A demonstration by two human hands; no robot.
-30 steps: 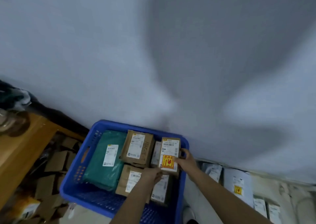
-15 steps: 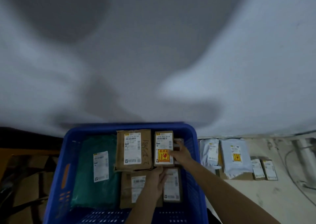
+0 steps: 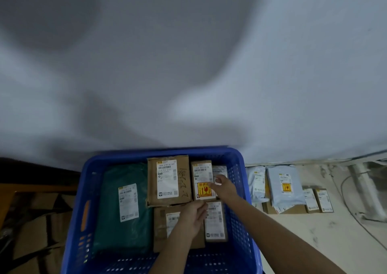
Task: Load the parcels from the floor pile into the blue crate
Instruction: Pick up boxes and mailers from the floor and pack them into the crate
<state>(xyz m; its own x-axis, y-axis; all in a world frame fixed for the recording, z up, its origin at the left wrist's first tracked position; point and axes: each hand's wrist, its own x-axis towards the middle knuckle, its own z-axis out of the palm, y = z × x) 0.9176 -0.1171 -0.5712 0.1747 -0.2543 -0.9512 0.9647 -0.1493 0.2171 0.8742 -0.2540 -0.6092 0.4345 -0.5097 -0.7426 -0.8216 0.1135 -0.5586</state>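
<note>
- Settling a narrow carton [image 3: 202, 179] bearing a yellow fragile sticker into the far right part of the blue crate [image 3: 238, 190], with the right hand [image 3: 223, 187] at its right edge, thumb lying on its top face, and the left hand [image 3: 193, 217] at its near end; whether either hand truly grips it cannot be told, since the fingers look loosely extended.
- Position: the carton lies inside the crate, just beside a larger brown box [image 3: 168, 180] on its left and on top of other parcels, one of which, a white-labelled box [image 3: 215, 221], shows at its near end.
- Orientation: label upward; the long axis runs from the near side of the crate toward the wall [image 3: 188, 64], parallel to the larger brown box.
- Risk one: the carton rests on uneven parcels beneath, so it may tilt or slide into the gap along the right crate wall once the hands leave.
- Risk two: the fragile marking suggests breakable contents; later parcels stacked on top could crush it.
- Remaining work: grey mailer bags [image 3: 282, 188] and small boxes [image 3: 317, 200] lie on the floor [image 3: 314, 242] right of the crate, well apart from both hands.
</note>
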